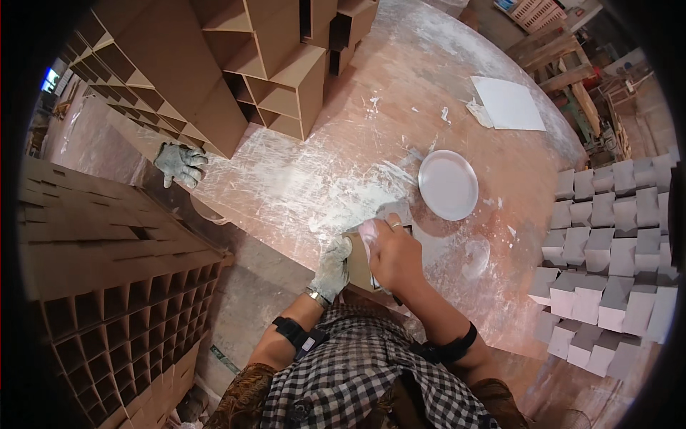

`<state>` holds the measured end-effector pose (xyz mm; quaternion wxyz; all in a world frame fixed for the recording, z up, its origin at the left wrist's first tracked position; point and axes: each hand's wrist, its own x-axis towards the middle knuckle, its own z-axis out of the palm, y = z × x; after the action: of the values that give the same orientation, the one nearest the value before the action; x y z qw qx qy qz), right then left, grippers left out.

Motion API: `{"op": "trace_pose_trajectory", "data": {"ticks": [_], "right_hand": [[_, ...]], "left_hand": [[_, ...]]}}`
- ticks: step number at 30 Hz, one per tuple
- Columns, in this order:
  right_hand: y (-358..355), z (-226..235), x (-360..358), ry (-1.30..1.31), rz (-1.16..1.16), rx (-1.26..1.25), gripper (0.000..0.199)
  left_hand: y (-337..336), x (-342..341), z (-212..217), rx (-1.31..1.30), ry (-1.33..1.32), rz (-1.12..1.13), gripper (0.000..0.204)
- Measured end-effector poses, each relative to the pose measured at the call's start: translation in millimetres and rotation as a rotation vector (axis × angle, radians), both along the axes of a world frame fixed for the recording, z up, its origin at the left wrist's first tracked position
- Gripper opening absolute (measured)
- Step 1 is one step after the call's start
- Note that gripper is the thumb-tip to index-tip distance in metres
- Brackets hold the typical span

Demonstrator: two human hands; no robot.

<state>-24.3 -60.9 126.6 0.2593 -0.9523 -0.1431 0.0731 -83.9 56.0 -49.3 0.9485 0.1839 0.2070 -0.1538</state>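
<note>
My left hand (331, 267), in a whitish work glove, grips a small brown cardboard box (359, 267) by its left side at the table's near edge. With my bare right hand (397, 254) I hold a pink, soft-looking piece (368, 232), perhaps a sponge or cloth, over the far end of the box. The fingers of that hand wrap round it, and the hand hides part of the box. A shallow, round white dish (448, 184) sits on the table beyond my right hand.
White smears cover the wooden table (336, 161). An empty grey glove (180, 164) lies at its left edge. Brown compartmented boxes (279, 89) stand at the far left, more boxes (128, 336) at near left. Grey-white blocks (607, 250) are stacked right; white sheets (511, 104) lie far right.
</note>
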Motion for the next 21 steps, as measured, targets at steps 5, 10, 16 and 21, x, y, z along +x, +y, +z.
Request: {"op": "trace_pose_trajectory", "data": {"ticks": [5, 10, 16, 21], "right_hand": [[-56, -21, 13, 0.302, -0.245, 0.319, 0.025], [-40, -31, 16, 0.152, -0.384, 0.166, 0.025], [-7, 0, -7, 0.099, 0.002, 0.027, 0.020], [-40, -5, 21, 0.245, -0.116, 0.349, 0.017]], "left_hand": [[0, 5, 5, -0.004, -0.067, -0.033, 0.040], [3, 6, 10, -0.081, -0.062, -0.062, 0.039], [14, 6, 35, -0.149, -0.054, -0.130, 0.039], [4, 8, 19, -0.109, -0.050, -0.104, 0.041]]}}
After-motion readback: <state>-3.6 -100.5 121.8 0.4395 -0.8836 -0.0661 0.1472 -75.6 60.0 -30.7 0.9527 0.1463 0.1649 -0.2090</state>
